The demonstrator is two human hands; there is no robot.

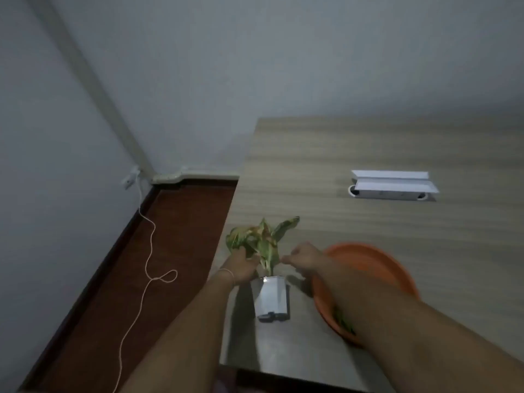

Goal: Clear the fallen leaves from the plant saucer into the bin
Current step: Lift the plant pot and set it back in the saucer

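A bunch of yellow-green leaves (262, 236) stands over a small white bin (272, 300) near the table's left front edge. My left hand (241, 263) grips the bunch from the left. My right hand (302, 256), fingers pinched together, touches the bunch's stems from the right; whether it holds them I cannot tell. An orange plant saucer (377, 263) lies right of the bin, partly hidden by my right forearm. A few green leaves (344, 323) remain at the saucer's near rim.
The wooden table (368, 222) carries an open white cable box (392, 185) at the back. Left of the table is red-brown floor with a white cord (147, 251) running from a wall socket.
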